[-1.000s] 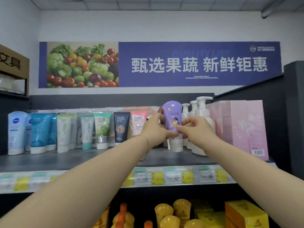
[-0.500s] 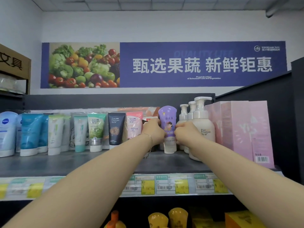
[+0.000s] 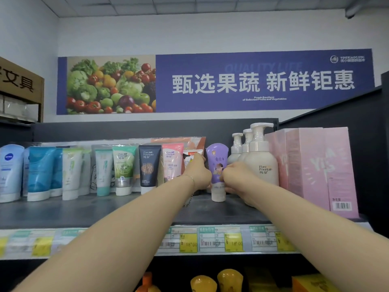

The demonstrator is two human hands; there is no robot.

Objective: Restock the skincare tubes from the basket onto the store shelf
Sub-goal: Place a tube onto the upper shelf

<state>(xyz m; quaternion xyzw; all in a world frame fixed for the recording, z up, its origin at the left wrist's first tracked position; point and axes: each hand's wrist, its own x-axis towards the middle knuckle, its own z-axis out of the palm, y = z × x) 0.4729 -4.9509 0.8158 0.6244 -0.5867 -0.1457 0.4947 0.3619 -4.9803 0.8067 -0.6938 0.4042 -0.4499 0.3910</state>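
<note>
One purple tube (image 3: 217,163) lowered onto shelf (image 3: 117,211); left hand (image 3: 199,173), right hand (image 3: 237,177) gripping.

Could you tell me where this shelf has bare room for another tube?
The front strip of the grey shelf is bare, between the row of tubes and the price-label rail, left of the left forearm. It is crowded at the right: the purple tube between left hand and right hand, pump bottles, pink boxes.

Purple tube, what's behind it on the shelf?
Only the shelf's dark back panel shows above the purple tube. Anything standing directly behind is covered by the tube, the left hand and the right hand.
</note>
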